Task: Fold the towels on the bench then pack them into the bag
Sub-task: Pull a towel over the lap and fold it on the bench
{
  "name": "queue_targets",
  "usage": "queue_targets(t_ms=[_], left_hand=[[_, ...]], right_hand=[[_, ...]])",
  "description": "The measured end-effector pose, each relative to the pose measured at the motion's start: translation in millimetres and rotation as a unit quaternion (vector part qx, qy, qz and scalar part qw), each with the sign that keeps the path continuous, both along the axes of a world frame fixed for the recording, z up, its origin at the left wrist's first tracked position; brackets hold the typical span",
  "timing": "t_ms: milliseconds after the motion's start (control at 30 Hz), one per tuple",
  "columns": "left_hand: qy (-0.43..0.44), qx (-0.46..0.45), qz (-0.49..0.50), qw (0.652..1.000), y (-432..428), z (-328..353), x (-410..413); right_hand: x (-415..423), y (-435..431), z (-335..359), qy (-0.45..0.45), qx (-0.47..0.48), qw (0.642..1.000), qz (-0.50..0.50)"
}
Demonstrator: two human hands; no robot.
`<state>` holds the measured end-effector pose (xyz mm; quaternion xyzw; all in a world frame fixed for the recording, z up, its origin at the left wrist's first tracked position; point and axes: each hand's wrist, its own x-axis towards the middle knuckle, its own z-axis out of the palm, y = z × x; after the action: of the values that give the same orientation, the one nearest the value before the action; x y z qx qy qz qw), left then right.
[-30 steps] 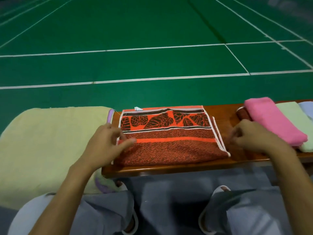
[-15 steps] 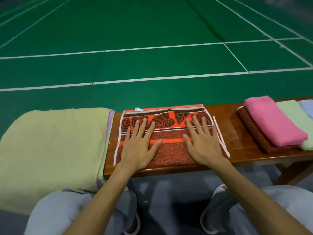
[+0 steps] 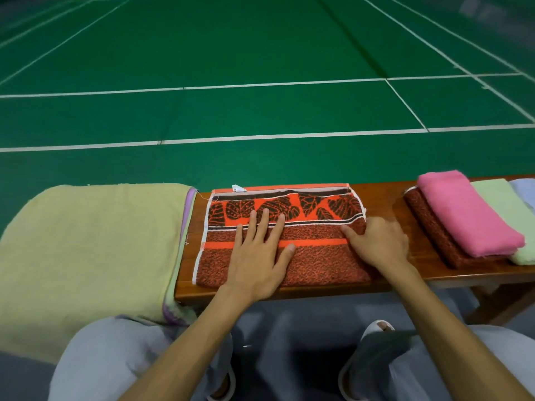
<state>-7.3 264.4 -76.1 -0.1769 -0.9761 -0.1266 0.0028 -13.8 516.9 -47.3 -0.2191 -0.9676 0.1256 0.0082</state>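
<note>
- Two bare hands rest on one orange towel that lies folded flat on the brown wooden counter. That orange towel is the landmark for all the places below.
- Far to the left of the orange towel, a big yellow towel covers the end of the counter and hangs down toward the person's knee. A thin purple edge shows along its side, close to the orange towel but not touching it.
- On the orange towel, near its left half, the left hand lies flat and open, with its fingers spread out and pressing down. It grips nothing.
- At the back edge of the orange towel a small white tag sticks out.
- On the right edge of the orange towel sits the right hand. Its fingers are bent over the towel's right side, but I cannot tell if it is pinching the cloth or just touching it.
- To the right of the orange towel, past a bare strip of counter, a pile of folded towels sits. A dark red towel is at the bottom, a pink towel lies on top, and a pale green towel lies beside the pink one.
- Behind the orange towel is a green floor with white lines.
</note>
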Motion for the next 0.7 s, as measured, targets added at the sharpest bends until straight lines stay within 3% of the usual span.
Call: queue_targets(t_ms=[67, 133, 233, 300, 333, 400, 467, 533, 633, 700], left_hand=[[-0.002, -0.017, 0.006, 1.000, 7, -4, 3], [-0.007, -0.017, 0.012, 1.000, 11, -5, 3], [-0.020, 0.003, 0.012, 1.000, 22, -1, 0], [-0.035, 0.035, 0.008, 0.999, 28, 2, 0], [-0.051, 0.071, 0.004, 0.996, 31, 4, 1], [-0.118, 0.237, -0.003, 0.964, 37, 18, 3], [-0.214, 0.450, 0.012, 0.867, 41, 40, 3], [-0.317, 0.618, 0.059, 0.717, 38, 61, -3], [-0.431, 0.745, 0.084, 0.502, 17, 73, -17], [-0.421, 0.789, 0.116, 0.433, 0, 75, -19]], right_hand=[[-2, 5, 4, 0.023, -0.051, 0.997, 0.053], [-6, 15, 6, 0.076, -0.173, 0.976, 0.110], [-12, 34, 16, 0.128, -0.364, 0.912, 0.141], [-15, 40, 28, 0.152, -0.443, 0.873, 0.134], [-16, 41, 36, 0.158, -0.472, 0.857, 0.131], [-19, 39, 50, 0.163, -0.522, 0.830, 0.115], [-22, 30, 65, 0.157, -0.562, 0.805, 0.109], [-23, 2, 77, 0.151, -0.557, 0.804, 0.144], [-17, -70, 82, 0.102, -0.559, 0.773, 0.283], [-13, -108, 70, 0.039, -0.540, 0.758, 0.364]])
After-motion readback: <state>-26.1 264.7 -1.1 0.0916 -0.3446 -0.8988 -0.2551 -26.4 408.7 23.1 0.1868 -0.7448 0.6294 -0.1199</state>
